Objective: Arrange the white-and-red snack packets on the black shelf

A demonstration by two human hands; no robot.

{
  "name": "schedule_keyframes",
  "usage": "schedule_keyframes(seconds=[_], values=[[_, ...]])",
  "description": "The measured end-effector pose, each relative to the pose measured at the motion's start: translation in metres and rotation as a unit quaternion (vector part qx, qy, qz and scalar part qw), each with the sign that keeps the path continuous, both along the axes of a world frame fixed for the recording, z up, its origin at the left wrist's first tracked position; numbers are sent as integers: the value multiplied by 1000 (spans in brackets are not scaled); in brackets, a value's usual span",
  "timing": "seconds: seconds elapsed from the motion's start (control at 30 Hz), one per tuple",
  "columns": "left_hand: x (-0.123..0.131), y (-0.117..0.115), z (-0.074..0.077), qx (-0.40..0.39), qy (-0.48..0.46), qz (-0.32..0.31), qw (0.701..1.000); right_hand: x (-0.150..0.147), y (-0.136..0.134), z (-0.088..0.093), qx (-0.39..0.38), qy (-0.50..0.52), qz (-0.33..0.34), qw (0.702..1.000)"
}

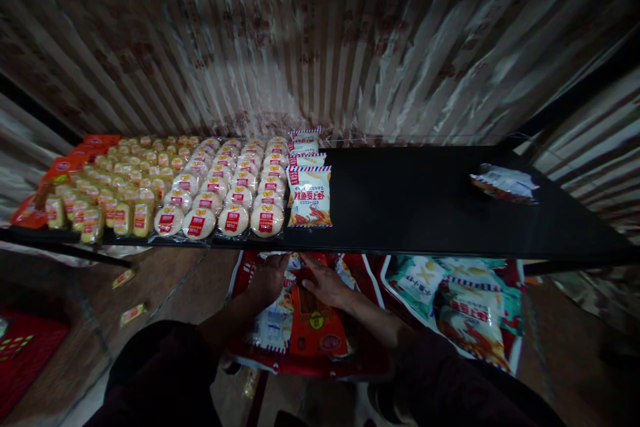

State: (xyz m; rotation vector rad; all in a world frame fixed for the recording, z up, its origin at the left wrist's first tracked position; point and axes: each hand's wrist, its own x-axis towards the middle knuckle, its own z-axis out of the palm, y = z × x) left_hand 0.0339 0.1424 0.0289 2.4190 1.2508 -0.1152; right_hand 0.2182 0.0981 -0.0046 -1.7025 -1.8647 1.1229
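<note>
Head view: both hands reach below the front edge of a long black shelf [400, 200] into a red basket [330, 368], the left hand [270, 280] at white packets [273, 327], the right hand [325, 287] against an orange bag [317, 330]. The fingers are dim and partly hidden, so I cannot tell how far either grip is open or whether it has hold of anything. Set out on the shelf, from its left end: orange bags [70, 165], small yellow cakes [123, 219] in close ranks, round white crackers [233, 219] in four overlapping columns, and one column of shrimp packets [310, 197]. A lone packet [505, 183] lies askew near the right end. The left half appears, in my judgement, arranged, and the shrimp column only begun; much stock is left in the red basket and in a white-rimmed basket [384, 275] beside it, where green packets [417, 283] lie. The shelf's surface is dark and flat; behind it hangs striped sheeting [300, 47] in creased folds. The room is dim. On the tiled floor [175, 280], two yellow packs [133, 315] lie near a red crate [30, 360].
</note>
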Motion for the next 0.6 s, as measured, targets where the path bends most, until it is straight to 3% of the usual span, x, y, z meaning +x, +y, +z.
schedule_keyframes(seconds=[0.2, 0.37, 0.5, 0.6], values=[[-2, 0, -8, -54, -52, -42, 996, -4, 1, -6, -29, 77, -73, 994], [0, -7, -9, -76, -74, -60, 993, -1, -2, -6, 5, 24, -64, 998], [2, -9, -12, -62, -69, -13, 996, -1, -6, -2, 85, -3, -41, 996], [4, -7, -14, -46, -65, 43, 996, -2, -6, 0, 86, 16, -35, 996]])
